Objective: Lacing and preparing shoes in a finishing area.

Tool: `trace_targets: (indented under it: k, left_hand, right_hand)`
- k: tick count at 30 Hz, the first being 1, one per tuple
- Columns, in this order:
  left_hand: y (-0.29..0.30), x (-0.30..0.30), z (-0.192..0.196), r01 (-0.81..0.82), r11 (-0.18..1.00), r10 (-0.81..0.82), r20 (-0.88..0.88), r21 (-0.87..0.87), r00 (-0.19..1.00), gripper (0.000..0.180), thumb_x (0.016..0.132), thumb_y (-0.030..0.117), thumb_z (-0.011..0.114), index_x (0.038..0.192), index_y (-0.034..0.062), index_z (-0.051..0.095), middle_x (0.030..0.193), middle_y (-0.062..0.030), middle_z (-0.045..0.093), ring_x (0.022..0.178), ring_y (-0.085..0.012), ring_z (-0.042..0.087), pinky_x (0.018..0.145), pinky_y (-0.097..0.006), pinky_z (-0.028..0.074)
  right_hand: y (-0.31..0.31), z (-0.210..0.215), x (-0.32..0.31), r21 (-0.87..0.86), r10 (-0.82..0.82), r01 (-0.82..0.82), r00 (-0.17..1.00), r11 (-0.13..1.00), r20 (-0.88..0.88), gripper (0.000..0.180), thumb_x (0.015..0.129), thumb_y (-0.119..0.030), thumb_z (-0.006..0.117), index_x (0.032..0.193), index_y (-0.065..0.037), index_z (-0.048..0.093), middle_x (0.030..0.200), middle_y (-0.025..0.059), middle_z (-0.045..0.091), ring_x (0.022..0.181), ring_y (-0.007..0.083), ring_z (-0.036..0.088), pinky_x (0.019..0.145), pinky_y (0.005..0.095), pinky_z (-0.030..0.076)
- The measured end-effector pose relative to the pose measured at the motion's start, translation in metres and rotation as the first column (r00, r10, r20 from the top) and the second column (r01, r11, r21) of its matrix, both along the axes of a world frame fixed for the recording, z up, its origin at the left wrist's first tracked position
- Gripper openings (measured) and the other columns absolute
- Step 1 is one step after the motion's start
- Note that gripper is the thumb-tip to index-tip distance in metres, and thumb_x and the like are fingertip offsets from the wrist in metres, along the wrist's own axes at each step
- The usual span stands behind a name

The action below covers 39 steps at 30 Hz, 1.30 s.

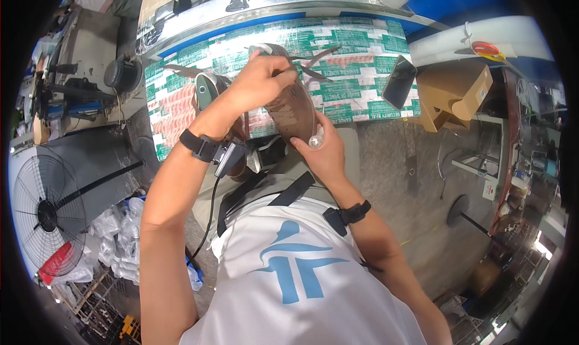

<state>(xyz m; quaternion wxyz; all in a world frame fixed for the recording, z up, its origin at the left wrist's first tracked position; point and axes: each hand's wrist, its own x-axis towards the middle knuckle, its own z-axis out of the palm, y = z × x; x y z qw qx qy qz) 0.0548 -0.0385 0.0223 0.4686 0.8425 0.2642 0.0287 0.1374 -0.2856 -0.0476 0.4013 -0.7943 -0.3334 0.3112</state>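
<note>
A brown lace-up shoe (291,117) lies in front of me, its toe toward my body. My left hand (260,84) bends over its upper, with fingers pinched at the lacing; whatever is between the fingertips is hidden. Dark flat shoelaces (318,57) stick out to the right beside those fingers. My right hand (326,151) grips the toe end from the right. A small clear round piece (316,141) shows against that hand's palm. To the left stands a second shoe (207,90) with a green insole, partly covered by my left forearm, and another lace (181,70) trails from it.
The worktable (356,95) is covered in green, white and red printed tape. A black phone (399,83) lies at its right end, beside an open cardboard box (455,92). A metal-edged conveyor (241,19) runs behind. At left stand a fan (48,214) and clear plastic bags (117,242).
</note>
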Motion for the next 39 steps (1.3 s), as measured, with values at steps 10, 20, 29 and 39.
trace_targets:
  k: [10,20,29,39]
  left_hand:
    - [0.025,-0.005,0.042,-0.145,0.724,0.444,0.294,-0.674,0.847,0.026,0.114,0.028,0.061,0.102,0.0068,0.071,0.100,-0.0006,0.074,0.094,-0.0100,0.061,0.093,-0.029,0.048]
    - [0.148,0.045,0.094,-0.068,0.529,0.766,0.442,-0.846,0.467,0.023,0.115,0.019,0.054,0.108,0.0025,0.068,0.105,-0.0122,0.077,0.099,-0.0228,0.077,0.088,-0.036,0.066]
    - [0.111,0.094,0.159,0.120,0.599,0.680,0.582,-0.792,0.445,0.029,0.117,0.026,0.053,0.101,0.0039,0.064,0.093,-0.0066,0.069,0.091,-0.0218,0.074,0.084,-0.038,0.066]
    - [0.084,0.048,-0.012,-0.231,0.922,0.252,0.030,-0.310,0.967,0.105,0.095,0.061,0.081,0.173,0.0063,0.037,0.173,-0.0285,0.041,0.160,-0.0428,0.041,0.129,-0.051,0.037]
  right_hand:
    - [0.009,0.003,-0.019,0.213,-0.198,0.252,0.949,0.944,-0.246,0.070,0.089,-0.017,0.094,0.148,-0.001,0.059,0.132,0.0116,0.071,0.120,0.0219,0.068,0.103,0.0359,0.056]
    - [0.005,0.008,-0.021,0.133,-0.196,0.264,0.903,0.955,-0.383,0.046,0.091,-0.010,0.090,0.131,0.000,0.070,0.112,0.0054,0.071,0.100,0.0125,0.068,0.087,0.0282,0.057]
    - [-0.016,-0.024,0.015,0.161,-0.297,0.309,0.950,0.937,-0.098,0.041,0.095,-0.008,0.082,0.133,0.000,0.071,0.122,0.0124,0.073,0.108,0.0222,0.072,0.095,0.0366,0.059]
    - [-0.028,-0.024,-0.001,0.128,-0.195,0.197,0.980,0.972,-0.024,0.058,0.092,-0.011,0.084,0.147,0.000,0.065,0.128,0.0151,0.070,0.107,0.0237,0.075,0.095,0.0384,0.059]
